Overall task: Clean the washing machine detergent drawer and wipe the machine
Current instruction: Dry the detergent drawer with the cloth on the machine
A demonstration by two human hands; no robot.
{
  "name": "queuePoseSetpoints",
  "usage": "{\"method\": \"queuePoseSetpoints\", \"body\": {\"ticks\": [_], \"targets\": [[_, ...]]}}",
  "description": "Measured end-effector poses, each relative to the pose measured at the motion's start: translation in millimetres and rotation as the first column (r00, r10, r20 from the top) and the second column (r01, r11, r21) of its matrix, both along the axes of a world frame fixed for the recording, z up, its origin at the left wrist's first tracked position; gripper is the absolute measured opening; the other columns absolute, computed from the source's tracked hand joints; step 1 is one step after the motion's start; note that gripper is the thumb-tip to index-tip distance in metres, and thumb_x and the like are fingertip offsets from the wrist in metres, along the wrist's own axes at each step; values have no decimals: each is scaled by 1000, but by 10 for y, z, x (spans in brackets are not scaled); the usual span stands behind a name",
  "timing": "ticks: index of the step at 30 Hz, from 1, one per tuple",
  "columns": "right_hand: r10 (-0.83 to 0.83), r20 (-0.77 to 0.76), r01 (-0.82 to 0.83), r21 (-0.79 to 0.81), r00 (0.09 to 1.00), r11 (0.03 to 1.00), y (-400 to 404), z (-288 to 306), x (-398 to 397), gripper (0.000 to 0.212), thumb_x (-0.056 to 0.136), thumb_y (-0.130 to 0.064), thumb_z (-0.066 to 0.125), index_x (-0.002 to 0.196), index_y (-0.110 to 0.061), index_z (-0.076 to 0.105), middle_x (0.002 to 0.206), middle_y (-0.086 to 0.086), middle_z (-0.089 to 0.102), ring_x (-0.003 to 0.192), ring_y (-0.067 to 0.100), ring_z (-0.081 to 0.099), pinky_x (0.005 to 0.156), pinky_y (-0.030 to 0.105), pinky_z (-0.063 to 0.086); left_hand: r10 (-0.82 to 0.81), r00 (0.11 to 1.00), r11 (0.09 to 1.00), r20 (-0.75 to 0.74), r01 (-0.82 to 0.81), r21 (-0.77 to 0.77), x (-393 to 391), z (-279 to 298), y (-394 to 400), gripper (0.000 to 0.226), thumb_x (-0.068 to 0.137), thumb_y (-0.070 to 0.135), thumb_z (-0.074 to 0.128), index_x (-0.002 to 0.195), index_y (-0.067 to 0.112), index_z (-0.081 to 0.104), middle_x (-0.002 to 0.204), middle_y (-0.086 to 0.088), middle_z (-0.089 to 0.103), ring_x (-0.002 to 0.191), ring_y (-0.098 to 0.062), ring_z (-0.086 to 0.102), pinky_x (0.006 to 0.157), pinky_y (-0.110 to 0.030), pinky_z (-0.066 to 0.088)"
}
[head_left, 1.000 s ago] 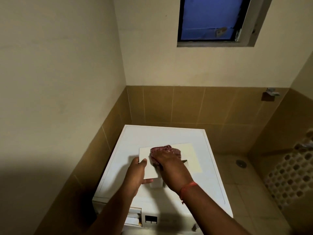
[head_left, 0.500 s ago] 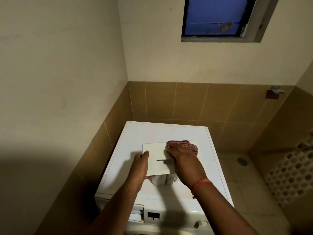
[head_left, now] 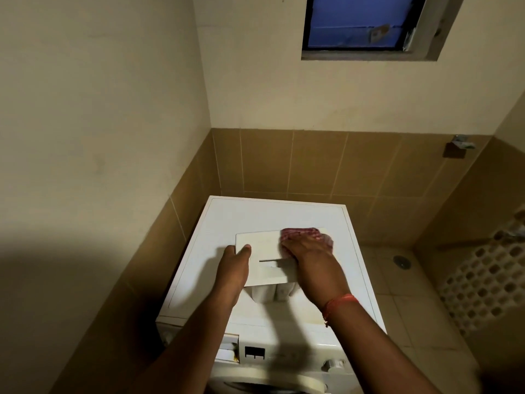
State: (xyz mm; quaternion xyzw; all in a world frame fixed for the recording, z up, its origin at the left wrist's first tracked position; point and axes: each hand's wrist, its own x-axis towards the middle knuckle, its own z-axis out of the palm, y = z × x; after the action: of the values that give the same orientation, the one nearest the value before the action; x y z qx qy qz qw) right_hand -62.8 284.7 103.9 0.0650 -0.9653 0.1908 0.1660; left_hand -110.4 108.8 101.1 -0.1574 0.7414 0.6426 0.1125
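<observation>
detergent drawer, white, atop washing machine, left hand gripping its edge, right hand flat on red cloth

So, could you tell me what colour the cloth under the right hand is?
Red and white checked cloth, clearest in the head view.

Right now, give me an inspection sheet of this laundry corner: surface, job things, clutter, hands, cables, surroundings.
Surface: washing machine top, white, the removed drawer lying on it.
Job's things: detergent drawer, front panel up; red checked cloth on its far right part; open drawer slot in the machine front.
Clutter: nothing seen.
Hands: left hand grips the drawer's left edge; right hand presses the cloth onto the drawer.
Cables: nothing seen.
Surroundings: tan wall tiles, window, wall tap, floor drain.
</observation>
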Motion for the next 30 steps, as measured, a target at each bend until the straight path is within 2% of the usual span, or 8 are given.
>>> {"method": "queuePoseSetpoints", "body": {"ticks": [3,7,9,14,20,25,28,30], "targets": [[-115,7,115,-5,993,993,37,-70,26,51,81,-5,59,128,-23,63,138,-1,57,129,20,51,113,32,35,-25,999,1000,32,25,4,19,18,12,26,96,39,48,117,23,49,107,-2,62,93,-24,64,79,-46,58],[149,19,-147,-88,989,985,-331,-29,12,46,84,-4,58,126,-21,65,133,-1,61,125,17,54,110,27,37,-29,998,999,62,27,30,42,77,69,27,101,34,41,122,17,44,110,-6,59,90,-21,61,56,-35,56],[212,42,-209,-66,976,976,-430,-14,38,54,81,-1,58,129,-26,62,132,-5,61,123,14,54,107,24,39,-41,996,999,79,38,38,52,96,76,28,103,33,38,124,15,41,114,-6,55,89,-18,58,55,-35,56],[131,46,-129,-39,990,991,-337,4,89,57,78,3,56,129,-22,64,133,-1,62,124,18,55,105,16,28,-97,976,993,193,107,-43,43,241,66,40,104,38,34,138,19,30,119,-5,42,99,-27,50,65,-48,59],[82,45,-83,37,996,996,-405,40,253,56,69,3,61,117,-22,71,121,-3,67,115,22,58,98,31,45,-152,936,979,317,186,-80,7,364,29,54,103,43,33,150,22,14,159,-4,19,108,-45,60,49,-44,59],[-198,142,168,204,970,965,-296,155,358,52,74,-8,46,118,-29,65,124,-8,62,125,22,47,111,44,30,-143,940,987,309,160,-28,-14,332,13,53,103,41,35,150,23,17,159,-1,16,122,-42,48,46,-42,58],[-72,154,53,123,985,991,-540,170,321,55,74,-7,46,120,-31,64,128,-9,61,127,20,46,111,46,27,-158,952,987,263,162,8,2,285,-22,52,103,41,36,148,21,21,150,-4,27,107,-33,53,57,-46,61],[70,157,-74,23,985,997,-658,120,333,54,73,-6,44,115,-32,65,125,-13,62,124,15,48,112,48,27,-154,962,988,227,153,24,32,262,-44,49,103,40,36,145,18,26,131,-5,39,94,-25,55,59,-45,61]]}}
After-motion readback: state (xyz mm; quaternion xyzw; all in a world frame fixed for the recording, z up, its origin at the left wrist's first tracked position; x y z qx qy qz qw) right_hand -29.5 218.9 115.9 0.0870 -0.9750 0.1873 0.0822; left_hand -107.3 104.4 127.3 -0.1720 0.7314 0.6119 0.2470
